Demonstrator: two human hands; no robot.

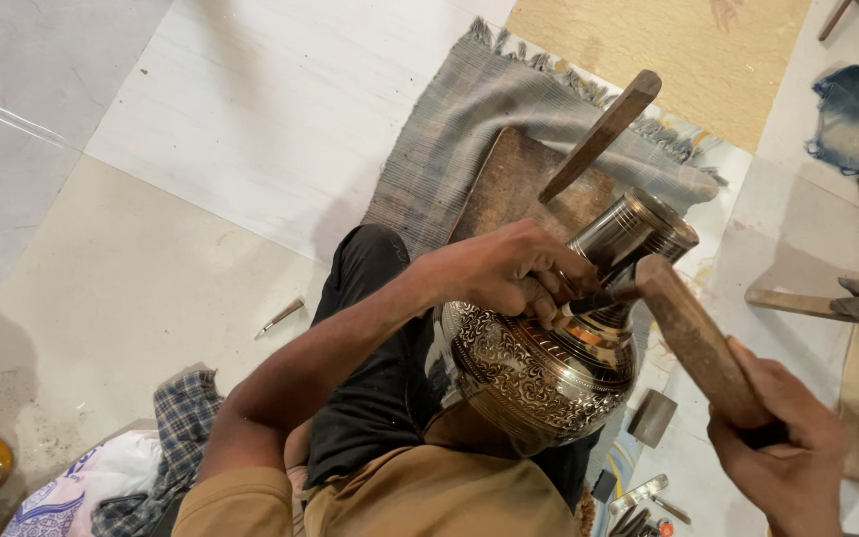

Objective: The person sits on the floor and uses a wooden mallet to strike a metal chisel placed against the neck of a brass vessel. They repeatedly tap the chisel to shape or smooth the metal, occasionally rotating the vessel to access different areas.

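Both hands are gripping tools: left hand (pixel 509 267) is closing around one thin dark metal chisel (pixel 599 298), right hand (pixel 787 447) around one wooden mallet (pixel 693 338), over one engraved brass vase (pixel 559 348) lying on the lap.

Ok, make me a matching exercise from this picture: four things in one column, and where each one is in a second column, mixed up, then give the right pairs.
Things:
1. wooden mallet
2. engraved metal vase
3. small chisel
4. grey fringed mat

Places:
A. spread on the floor under a wooden board
B. gripped in the right hand
C. resting on the person's lap
D. pinched in the left hand against the vase's shoulder

Pairs: 1-B, 2-C, 3-D, 4-A
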